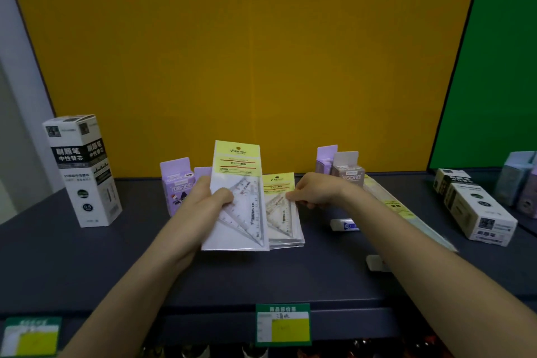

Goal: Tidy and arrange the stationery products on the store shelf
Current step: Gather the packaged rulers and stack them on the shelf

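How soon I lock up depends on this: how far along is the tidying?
Looks done: the white refill box stands upright at left. In hand: the left hand holds a set-square pack, the right hand pinches the stack beside it. Left: a loose eraser, the askew ruler pack, a carton on its side.

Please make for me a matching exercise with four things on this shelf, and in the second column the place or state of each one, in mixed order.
1. tall refill box
2. eraser
3. large set-square pack
4. green price tag

A. on the front edge of the shelf
B. held by the left hand
C. standing upright, far left
D. lying flat, right of the set-square stack

Pairs: 1-C, 2-D, 3-B, 4-A
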Demonstrator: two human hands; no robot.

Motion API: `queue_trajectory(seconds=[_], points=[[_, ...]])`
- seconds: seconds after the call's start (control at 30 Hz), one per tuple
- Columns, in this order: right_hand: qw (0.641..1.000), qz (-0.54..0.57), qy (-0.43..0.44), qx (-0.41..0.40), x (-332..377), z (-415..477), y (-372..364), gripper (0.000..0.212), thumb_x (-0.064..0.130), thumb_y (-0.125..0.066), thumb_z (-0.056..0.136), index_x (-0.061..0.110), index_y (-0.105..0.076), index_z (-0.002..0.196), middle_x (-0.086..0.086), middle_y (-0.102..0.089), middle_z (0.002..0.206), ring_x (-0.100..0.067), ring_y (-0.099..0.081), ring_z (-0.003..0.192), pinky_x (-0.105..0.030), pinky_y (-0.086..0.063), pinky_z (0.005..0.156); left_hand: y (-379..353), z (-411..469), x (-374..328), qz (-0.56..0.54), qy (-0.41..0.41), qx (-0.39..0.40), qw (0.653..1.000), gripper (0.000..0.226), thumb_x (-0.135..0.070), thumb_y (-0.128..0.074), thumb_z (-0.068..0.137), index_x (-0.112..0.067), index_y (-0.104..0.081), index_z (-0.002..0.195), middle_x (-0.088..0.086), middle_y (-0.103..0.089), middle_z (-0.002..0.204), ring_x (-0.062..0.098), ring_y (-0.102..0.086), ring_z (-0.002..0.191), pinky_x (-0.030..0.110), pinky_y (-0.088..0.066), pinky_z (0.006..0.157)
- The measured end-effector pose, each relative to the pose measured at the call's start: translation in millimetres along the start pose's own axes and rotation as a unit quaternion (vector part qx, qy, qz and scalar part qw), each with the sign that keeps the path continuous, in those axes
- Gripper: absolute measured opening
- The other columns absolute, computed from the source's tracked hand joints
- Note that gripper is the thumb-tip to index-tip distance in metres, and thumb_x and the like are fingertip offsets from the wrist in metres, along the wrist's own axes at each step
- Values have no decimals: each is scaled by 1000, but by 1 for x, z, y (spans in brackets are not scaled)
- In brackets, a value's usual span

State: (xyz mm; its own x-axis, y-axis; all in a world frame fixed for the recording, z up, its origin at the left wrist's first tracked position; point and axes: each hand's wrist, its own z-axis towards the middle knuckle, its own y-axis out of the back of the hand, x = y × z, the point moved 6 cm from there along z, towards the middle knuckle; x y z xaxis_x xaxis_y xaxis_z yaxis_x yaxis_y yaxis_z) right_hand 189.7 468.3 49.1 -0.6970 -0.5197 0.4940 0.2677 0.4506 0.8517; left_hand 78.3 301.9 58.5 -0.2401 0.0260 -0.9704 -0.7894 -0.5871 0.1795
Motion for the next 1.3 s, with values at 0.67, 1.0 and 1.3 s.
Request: queue_trajectory(seconds=[0.67,1.0,1.3], points=[[998,10,37,-55,-19,-7,-1,34,22,-40,94,-2,-65,101,-11,-63,83,-20,-53,71,-21,-38,55,-66,51,20,302,-22,-28,953,35,-15,-46,90,2,-32,117,23,-45,128,36,-34,121,41,-34,96],[992,122,19,-15,-21,-9,-12,35,14,-37,96,-6,-55,118,-24,-59,122,-33,-58,109,-38,-48,96,-59,50,39,170,68,38,982,32,-15,-43,93,-9,-28,121,6,-41,122,29,-46,114,38,-38,93],[973,231,23,-13,-1,-14,-26,33,11,-36,96,1,-51,124,2,-52,127,-18,-49,115,-27,-34,96,-72,43,42,39,69,73,994,34,0,-31,90,-15,-47,116,10,-58,117,23,-54,97,29,-43,71]])
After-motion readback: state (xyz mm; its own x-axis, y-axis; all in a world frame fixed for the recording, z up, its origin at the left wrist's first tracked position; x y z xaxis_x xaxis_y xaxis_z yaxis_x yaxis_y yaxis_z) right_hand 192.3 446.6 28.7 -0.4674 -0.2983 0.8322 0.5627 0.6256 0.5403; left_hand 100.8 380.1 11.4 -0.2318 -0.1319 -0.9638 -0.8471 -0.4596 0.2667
